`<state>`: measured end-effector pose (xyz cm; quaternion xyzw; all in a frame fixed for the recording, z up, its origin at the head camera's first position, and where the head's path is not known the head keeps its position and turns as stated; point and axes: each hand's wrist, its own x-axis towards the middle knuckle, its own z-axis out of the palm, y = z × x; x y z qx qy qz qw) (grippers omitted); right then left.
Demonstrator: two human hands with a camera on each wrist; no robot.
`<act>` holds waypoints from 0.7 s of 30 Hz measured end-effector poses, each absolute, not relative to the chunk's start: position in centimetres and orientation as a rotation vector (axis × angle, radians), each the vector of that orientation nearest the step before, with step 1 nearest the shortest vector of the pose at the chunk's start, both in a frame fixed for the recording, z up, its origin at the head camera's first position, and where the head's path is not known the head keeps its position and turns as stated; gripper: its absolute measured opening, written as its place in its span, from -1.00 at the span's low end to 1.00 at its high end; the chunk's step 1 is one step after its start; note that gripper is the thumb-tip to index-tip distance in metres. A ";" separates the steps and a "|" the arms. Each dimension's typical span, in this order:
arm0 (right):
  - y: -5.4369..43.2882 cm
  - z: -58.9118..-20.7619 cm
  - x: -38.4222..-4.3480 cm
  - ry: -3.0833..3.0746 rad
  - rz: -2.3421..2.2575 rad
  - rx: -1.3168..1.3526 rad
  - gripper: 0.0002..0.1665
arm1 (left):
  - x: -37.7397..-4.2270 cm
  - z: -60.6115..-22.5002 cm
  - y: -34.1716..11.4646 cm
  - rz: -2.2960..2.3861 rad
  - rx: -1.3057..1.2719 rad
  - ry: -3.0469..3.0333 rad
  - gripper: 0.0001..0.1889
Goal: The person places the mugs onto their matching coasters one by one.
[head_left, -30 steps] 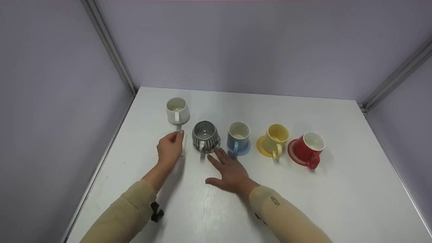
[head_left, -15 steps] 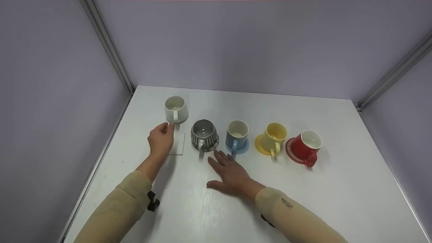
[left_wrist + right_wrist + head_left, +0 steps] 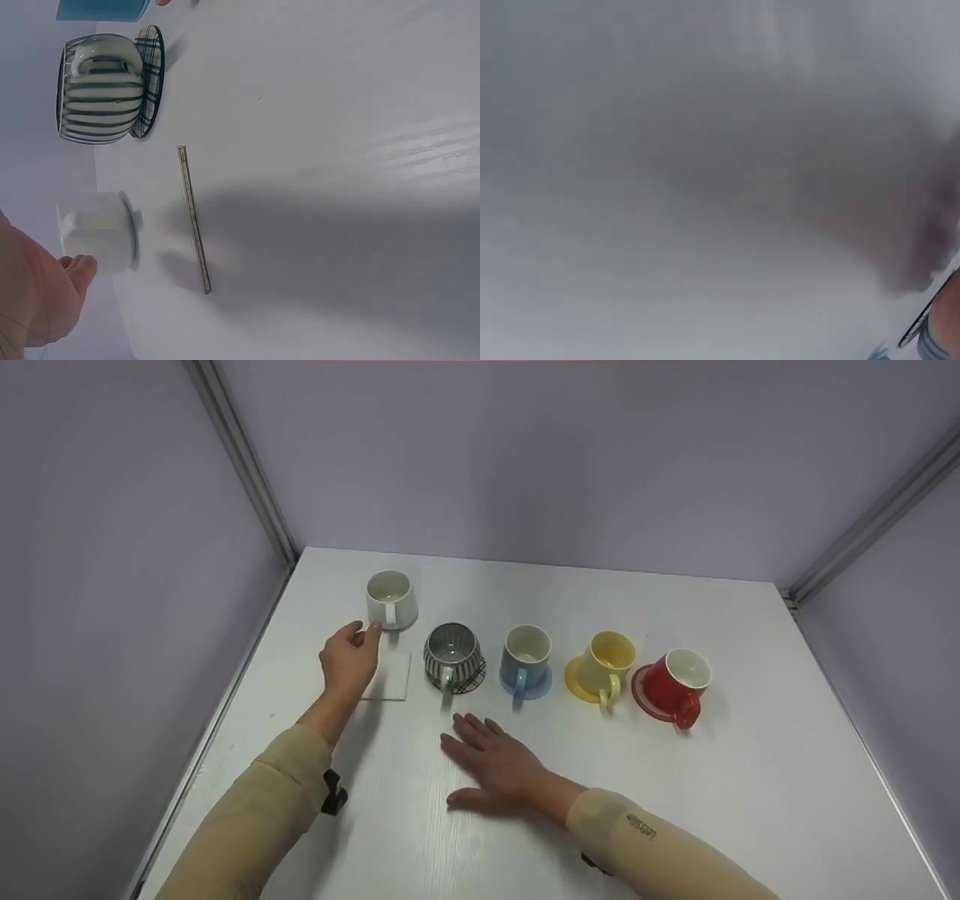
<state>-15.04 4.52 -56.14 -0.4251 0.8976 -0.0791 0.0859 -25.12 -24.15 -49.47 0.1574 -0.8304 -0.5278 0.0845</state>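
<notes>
My left hand (image 3: pixel 349 660) is at the handle of a white mug (image 3: pixel 403 609) at the table's back left, fingers loosely bent. In the left wrist view its fingertips overlap the white mug (image 3: pixel 97 232) near the handle; whether they touch it, I cannot tell. Partly under that hand lies a thin square white coaster (image 3: pixel 390 681), whose edge (image 3: pixel 195 225) shows in the left wrist view. My right hand (image 3: pixel 491 765) is spread flat over the table, in front of a black-and-white striped mug (image 3: pixel 466 660), and holds nothing.
The striped mug stands on a round checked coaster (image 3: pixel 472 684). Rightward follow a blue mug (image 3: pixel 517 669) on a blue coaster, a yellow mug (image 3: pixel 596 679) on a yellow coaster and a red mug (image 3: pixel 667 690) on a red coaster. Walls enclose the white table (image 3: pixel 750 795).
My left hand has moved from the white coaster back and left to the white mug's handle, uncovering the coaster. My right hand has drawn back from the striped mug's coaster.
</notes>
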 end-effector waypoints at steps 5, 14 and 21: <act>3.0 -56.0 -15.0 2.688 -0.199 -1.343 0.15 | -25.3 -49.5 -24.3 -1.567 0.475 -2.482 -0.35; 1.3 -55.6 -15.7 2.735 -0.194 -1.302 0.13 | -25.7 -49.2 -24.5 -1.557 0.459 -2.502 -0.34; 0.2 -55.8 -16.7 2.744 -0.214 -1.221 0.14 | -25.9 -49.3 -24.9 -1.536 0.427 -2.520 -0.35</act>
